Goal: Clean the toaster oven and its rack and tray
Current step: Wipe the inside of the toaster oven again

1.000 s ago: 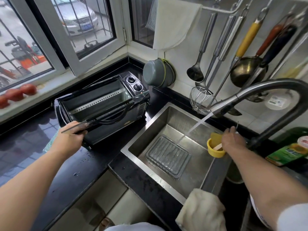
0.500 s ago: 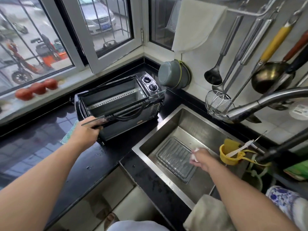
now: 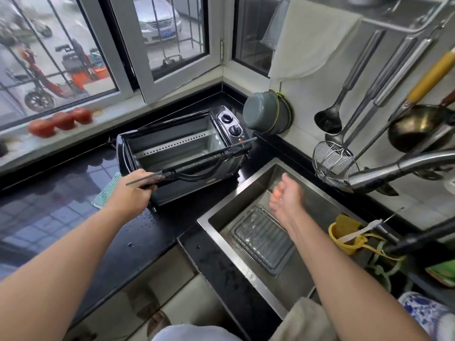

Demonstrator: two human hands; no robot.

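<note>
Left hand: the left hand curls round the near corner of the toaster oven's open door, holding it by the edge over the counter.
Right hand: the right hand hovers above the sink, palm turned up, fingers loosely spread and holding nothing.
Rack and tray: the tray lies flat on the bottom of the sink, with the wire rack lying on it, just below the right wrist.
Counter: the black counter bears water drops near the oven; a teal cloth peeks out behind the left hand.
Toaster oven: the toaster oven stands on the counter left of the sink, cavity bare, two knobs at its right end.
Faucet: the faucet spout reaches over the sink's far side.
Windowsill: three tomatoes sit in a row.
</note>
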